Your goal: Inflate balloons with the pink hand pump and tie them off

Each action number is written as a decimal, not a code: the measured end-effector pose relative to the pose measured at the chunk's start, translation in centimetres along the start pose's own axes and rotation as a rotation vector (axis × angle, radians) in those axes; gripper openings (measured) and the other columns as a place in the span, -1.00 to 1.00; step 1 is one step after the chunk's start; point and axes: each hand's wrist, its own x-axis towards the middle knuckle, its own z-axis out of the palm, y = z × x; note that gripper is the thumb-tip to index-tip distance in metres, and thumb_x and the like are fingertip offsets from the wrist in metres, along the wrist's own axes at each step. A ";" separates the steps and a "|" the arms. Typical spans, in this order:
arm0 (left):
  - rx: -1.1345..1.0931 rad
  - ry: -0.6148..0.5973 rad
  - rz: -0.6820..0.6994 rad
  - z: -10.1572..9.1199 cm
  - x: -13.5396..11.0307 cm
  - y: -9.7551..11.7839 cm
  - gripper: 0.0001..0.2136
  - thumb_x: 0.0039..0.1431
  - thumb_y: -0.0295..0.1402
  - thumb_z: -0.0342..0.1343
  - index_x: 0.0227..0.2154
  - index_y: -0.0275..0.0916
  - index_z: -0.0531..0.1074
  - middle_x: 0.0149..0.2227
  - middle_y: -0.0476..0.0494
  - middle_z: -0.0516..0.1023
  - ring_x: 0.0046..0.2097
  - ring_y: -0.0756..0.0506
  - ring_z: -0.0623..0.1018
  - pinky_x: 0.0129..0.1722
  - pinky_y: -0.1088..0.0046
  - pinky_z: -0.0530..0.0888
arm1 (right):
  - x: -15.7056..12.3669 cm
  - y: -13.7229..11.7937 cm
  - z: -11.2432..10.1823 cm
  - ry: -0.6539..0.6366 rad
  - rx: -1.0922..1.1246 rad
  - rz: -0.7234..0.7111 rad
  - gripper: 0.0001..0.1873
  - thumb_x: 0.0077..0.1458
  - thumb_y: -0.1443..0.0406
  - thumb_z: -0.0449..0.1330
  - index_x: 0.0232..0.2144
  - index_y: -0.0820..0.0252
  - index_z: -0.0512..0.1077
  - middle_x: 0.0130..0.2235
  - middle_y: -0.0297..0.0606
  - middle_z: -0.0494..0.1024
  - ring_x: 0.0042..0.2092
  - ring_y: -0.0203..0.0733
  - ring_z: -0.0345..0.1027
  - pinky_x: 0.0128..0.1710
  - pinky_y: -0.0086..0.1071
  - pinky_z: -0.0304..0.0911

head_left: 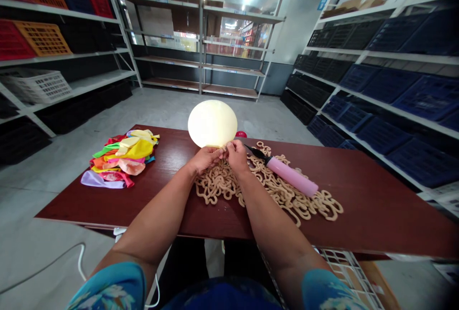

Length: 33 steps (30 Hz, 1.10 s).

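Observation:
An inflated pale yellow balloon point(213, 123) stands over the middle of the table, its neck toward me. My left hand point(208, 159) pinches the neck from the left. My right hand point(236, 155) is closed at the same neck, fingertips close to those of the left; the neck itself is mostly hidden by the fingers. Under and beside both hands lies a heap of tan, curly cord-like pieces point(218, 183). A pink balloon pump point(292, 175) with a black nozzle rests on the heap to the right of my right hand.
Flat, uninflated balloons point(124, 157) in many colours are piled on the left of the dark red table point(168, 143). Behind the table a red round thing point(241, 134) shows. Shelves with crates point(46, 37) flank both sides; a white cable point(81, 257) hangs at lower left.

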 end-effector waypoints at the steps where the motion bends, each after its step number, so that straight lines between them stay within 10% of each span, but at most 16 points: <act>1: -0.006 -0.013 -0.007 0.1 -0.1 0.0 -0.71 0.00 -0.15 0.13 -0.56 -0.27 0.24 -0.71 0.13 0.02 -0.70 0.16 -0.03 -0.69 0.56 -0.15 | 0.1 0.2 0.0 0.032 -0.031 -0.014 -0.78 -0.02 0.12 0.03 -0.41 0.14 0.24 -0.55 -0.42 0.36 -0.50 -0.32 0.23 -0.49 -0.45 0.16; 20: 0.193 -0.088 -0.018 0.3 -0.5 0.0 -0.73 0.02 -0.19 0.09 -0.59 -0.28 0.27 -0.76 0.11 0.05 -0.70 0.14 0.01 -0.68 0.55 -0.08 | -0.1 1.4 1.1 0.163 -0.033 0.044 -0.80 -0.02 0.15 0.01 -0.45 0.15 0.27 -0.50 -0.41 0.35 -0.44 -0.32 0.21 -0.41 -0.44 0.17; 27: 0.857 0.318 0.232 -0.5 -0.1 -0.1 -0.63 0.13 -0.10 -0.11 -0.51 -0.28 0.41 -0.50 -0.13 0.44 -0.43 -0.04 0.39 -0.42 0.48 0.28 | 0.1 2.3 1.7 0.059 0.091 0.081 -0.77 0.00 0.10 0.02 -0.39 0.12 0.22 -0.54 -0.44 0.38 -0.53 -0.32 0.25 -0.54 -0.45 0.21; 33: 1.175 0.600 0.172 -0.6 0.6 -0.9 -0.62 0.19 -0.13 -0.19 -0.27 -0.22 0.47 -0.24 -0.23 0.51 -0.22 -0.12 0.46 -0.23 0.44 0.32 | 0.5 3.6 2.2 -0.010 0.176 0.147 -0.77 0.00 0.09 0.04 -0.39 0.11 0.22 -0.64 -0.48 0.37 -0.63 -0.31 0.26 -0.64 -0.44 0.22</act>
